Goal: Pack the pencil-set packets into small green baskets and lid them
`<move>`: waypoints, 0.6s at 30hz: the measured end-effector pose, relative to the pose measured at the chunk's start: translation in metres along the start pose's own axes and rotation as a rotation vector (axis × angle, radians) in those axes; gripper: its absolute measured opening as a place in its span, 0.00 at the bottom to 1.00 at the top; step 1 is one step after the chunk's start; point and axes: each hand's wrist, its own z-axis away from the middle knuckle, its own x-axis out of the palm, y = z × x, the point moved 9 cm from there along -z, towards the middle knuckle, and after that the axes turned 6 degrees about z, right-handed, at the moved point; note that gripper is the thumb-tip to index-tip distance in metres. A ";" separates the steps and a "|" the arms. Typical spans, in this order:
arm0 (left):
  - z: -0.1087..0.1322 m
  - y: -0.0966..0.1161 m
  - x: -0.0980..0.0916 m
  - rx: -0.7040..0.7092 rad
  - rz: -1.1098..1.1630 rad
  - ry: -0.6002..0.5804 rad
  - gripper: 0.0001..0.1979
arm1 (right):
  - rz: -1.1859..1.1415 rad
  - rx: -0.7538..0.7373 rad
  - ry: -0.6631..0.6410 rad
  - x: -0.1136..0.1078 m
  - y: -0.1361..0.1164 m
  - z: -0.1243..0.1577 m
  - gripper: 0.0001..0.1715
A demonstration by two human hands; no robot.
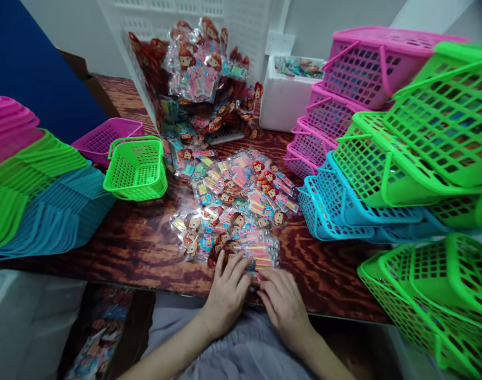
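Note:
My left hand [228, 287] lies over the near end of a spread of small clear plastic packets [225, 224], with its fingers stretched out on them. These packets show cartoon doll figures and pink, yellow and blue pieces. Close beside it, my right hand [282, 296] has its fingers bent together at the table's front edge. Its fingertips seem to pinch the edge of a packet, mostly hidden by the hands. Farther back, a green basket [136, 192] stands upright, left of the packets.
A tipped white crate [143, 89] spills more packets at the back. A white foam box [278, 100] stands beside it. Nested baskets [66, 206] rise at the left. Stacked pink, blue and green baskets [383, 179] crowd the right. A pink basket [102, 134] sits behind the green one.

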 end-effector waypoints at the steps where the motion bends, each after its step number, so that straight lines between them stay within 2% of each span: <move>1: 0.002 0.000 -0.001 -0.004 0.012 0.010 0.09 | -0.038 0.017 -0.012 -0.003 0.001 -0.001 0.14; 3: 0.004 0.000 -0.002 0.003 0.033 0.005 0.09 | -0.084 0.088 0.006 -0.012 0.010 -0.005 0.17; 5: 0.006 0.000 -0.002 0.001 0.045 -0.023 0.09 | -0.121 0.179 0.027 -0.018 0.024 -0.009 0.26; 7: 0.007 -0.001 -0.004 -0.015 0.048 -0.041 0.09 | -0.211 0.263 -0.003 -0.014 0.037 -0.008 0.30; 10: 0.010 -0.001 -0.010 -0.019 0.058 -0.018 0.09 | -0.391 0.428 -0.040 0.002 0.056 0.004 0.23; 13: 0.014 0.002 -0.013 0.005 0.070 -0.001 0.13 | -0.562 0.573 -0.031 0.015 0.067 0.016 0.21; 18: 0.021 0.002 -0.013 0.013 0.064 -0.044 0.08 | -0.723 0.538 -0.164 0.018 0.054 0.012 0.14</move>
